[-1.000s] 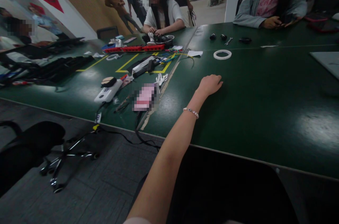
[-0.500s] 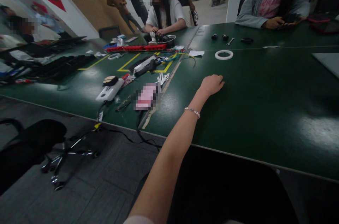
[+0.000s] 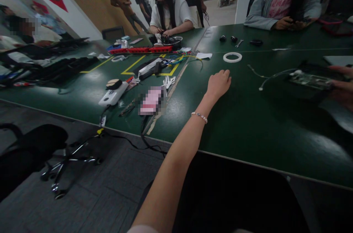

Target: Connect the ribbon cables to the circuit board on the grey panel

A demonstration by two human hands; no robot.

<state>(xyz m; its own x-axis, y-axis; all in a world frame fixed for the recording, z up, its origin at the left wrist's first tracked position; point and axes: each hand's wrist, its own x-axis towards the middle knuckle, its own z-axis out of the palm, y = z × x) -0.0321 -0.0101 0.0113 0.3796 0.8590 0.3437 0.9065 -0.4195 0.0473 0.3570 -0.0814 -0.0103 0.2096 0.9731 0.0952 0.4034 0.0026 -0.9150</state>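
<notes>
My left hand [image 3: 219, 85] rests on the green table with a bead bracelet [image 3: 199, 117] on its wrist. Its fingers are loosely bent and slightly apart, with nothing in them. Beyond it lies a roll of white tape [image 3: 232, 57], not touched. At the right edge my right hand [image 3: 342, 85], partly cut off and smeared by motion, grips a circuit board [image 3: 311, 79] in a dark housing. From the board a thin pale cable [image 3: 277, 74] with small connectors trails leftward over the table.
A pink-screened phone [image 3: 151, 100], a white power bank-like box [image 3: 113, 93] and red trays [image 3: 142, 50] lie left. A wrench [image 3: 239, 43] and small black parts [image 3: 256, 42] lie at the back. Two people sit opposite. A black office chair [image 3: 33, 148] stands at lower left.
My right hand has come into view from the right with the circuit board and its cable. My left hand has shifted slightly back and its fingers have loosened.
</notes>
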